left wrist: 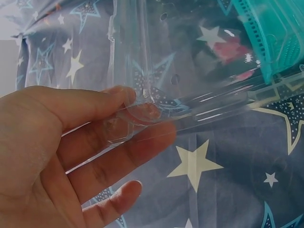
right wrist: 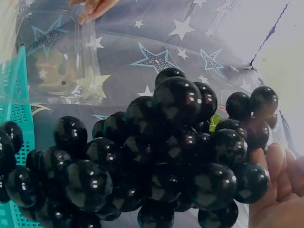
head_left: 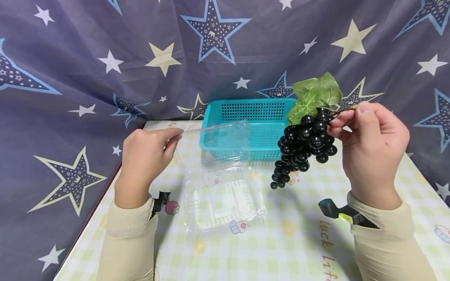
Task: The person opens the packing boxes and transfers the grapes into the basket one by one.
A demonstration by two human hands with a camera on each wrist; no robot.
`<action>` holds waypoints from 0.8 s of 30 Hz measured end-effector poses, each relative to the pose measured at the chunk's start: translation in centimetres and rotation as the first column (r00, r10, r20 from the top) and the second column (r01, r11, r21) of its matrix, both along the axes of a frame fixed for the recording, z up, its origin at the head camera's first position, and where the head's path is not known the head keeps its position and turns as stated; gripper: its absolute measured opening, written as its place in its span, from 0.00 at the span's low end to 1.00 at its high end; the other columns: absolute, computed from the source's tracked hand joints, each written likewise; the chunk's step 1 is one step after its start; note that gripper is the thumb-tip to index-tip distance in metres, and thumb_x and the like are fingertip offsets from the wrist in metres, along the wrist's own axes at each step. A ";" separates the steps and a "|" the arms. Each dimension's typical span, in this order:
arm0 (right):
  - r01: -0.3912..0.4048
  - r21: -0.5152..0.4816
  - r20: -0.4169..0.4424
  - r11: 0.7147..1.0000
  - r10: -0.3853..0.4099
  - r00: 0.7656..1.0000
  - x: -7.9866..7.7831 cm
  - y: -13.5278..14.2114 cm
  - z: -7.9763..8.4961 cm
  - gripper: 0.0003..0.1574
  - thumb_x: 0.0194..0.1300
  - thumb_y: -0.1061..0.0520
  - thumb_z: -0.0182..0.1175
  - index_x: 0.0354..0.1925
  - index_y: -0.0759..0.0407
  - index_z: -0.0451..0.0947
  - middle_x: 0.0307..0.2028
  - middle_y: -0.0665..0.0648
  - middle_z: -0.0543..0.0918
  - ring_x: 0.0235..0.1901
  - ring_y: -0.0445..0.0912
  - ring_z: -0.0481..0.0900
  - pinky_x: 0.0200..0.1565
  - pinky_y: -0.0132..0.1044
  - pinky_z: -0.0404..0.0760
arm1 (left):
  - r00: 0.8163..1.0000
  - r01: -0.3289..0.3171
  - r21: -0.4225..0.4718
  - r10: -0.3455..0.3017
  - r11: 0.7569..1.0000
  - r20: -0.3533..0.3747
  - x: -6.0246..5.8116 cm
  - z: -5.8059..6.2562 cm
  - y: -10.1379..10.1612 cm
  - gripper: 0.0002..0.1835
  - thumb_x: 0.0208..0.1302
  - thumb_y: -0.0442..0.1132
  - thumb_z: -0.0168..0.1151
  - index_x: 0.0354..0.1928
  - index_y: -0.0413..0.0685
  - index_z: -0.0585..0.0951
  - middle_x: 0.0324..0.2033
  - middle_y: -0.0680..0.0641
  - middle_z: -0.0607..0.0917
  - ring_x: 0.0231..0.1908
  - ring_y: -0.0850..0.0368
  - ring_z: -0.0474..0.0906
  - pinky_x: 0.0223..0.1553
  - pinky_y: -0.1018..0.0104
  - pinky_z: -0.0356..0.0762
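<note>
My left hand [head_left: 147, 154] pinches the raised lid corner of a clear plastic clamshell box [head_left: 225, 203], thumb on one side and fingers on the other in the left wrist view. The box base lies on the tablecloth, its lid standing up behind it. With thumb and fingertips, my right hand [head_left: 372, 144] holds a bunch of black grapes [head_left: 304, 142] by its brown stem. Green leaves [head_left: 316, 93] sit at the top of the bunch. The grapes hang above the table, right of the box, and fill most of the right wrist view.
A teal perforated basket [head_left: 249, 102] stands at the back of the table against a star-patterned curtain [head_left: 246, 78]. The raised lid and the grapes overlap it in the head view. Beneath everything spreads a checked tablecloth [head_left: 267, 253] with printed sweets and lettering.
</note>
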State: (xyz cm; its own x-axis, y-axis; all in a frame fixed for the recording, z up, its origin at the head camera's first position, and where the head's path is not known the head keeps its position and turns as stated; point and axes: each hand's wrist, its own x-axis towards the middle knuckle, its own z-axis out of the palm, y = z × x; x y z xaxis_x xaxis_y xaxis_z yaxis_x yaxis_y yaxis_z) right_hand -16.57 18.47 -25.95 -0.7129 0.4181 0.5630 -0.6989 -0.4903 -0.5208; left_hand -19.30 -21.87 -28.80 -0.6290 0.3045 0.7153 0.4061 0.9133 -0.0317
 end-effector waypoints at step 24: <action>0.149 -0.022 0.016 0.989 -0.148 0.989 -4.2 0.3 3.5 0.17 0.70 0.67 0.62 0.28 0.83 0.74 0.21 0.68 0.82 0.18 0.51 0.81 0.22 0.37 0.83 | 0.998 -0.027 0.000 0.027 1.000 0.056 -0.1 0.0 0.0 0.08 0.69 0.43 0.66 0.44 0.61 0.91 0.20 0.51 0.87 0.18 0.45 0.78 0.19 0.49 0.70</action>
